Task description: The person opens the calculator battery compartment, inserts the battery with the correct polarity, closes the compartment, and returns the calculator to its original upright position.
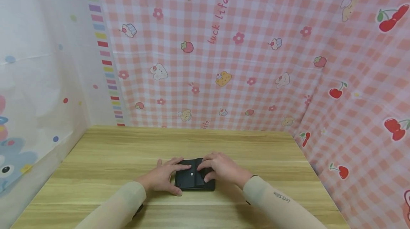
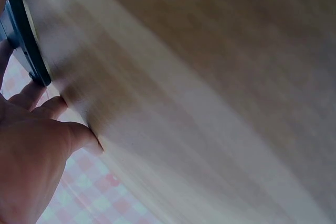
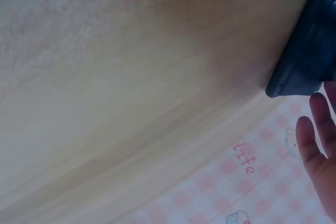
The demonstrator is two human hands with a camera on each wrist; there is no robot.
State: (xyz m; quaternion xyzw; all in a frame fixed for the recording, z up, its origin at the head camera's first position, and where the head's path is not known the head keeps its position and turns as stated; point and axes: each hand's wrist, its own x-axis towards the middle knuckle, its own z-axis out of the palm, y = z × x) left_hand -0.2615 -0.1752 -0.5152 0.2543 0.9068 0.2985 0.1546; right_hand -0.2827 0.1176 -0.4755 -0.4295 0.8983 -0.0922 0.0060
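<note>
A black wallet [image 1: 187,180] with a small round light snap lies flat on the wooden table, dark in both wrist views. Its left part is under my left hand [image 1: 160,176], fingers spread, one fingertip on the surface and the thumb by the lower left corner. In the left wrist view, the fingers of that hand [image 2: 31,156] reach the wallet's edge [image 2: 29,40]. Over the right part bends my right hand [image 1: 224,168], thumb and forefinger touching the wallet slightly apart; whether they pinch a layer is hidden. The right wrist view shows loosely bent fingers [image 3: 317,124] beside the wallet [image 3: 307,51].
The light wooden table [image 1: 256,150] runs back to a pink checked cloth [image 1: 211,61] hung behind it. A cherry-print cloth [image 1: 362,90] stands along the right side, and a white cloth [image 1: 48,79] with coloured dots along the left.
</note>
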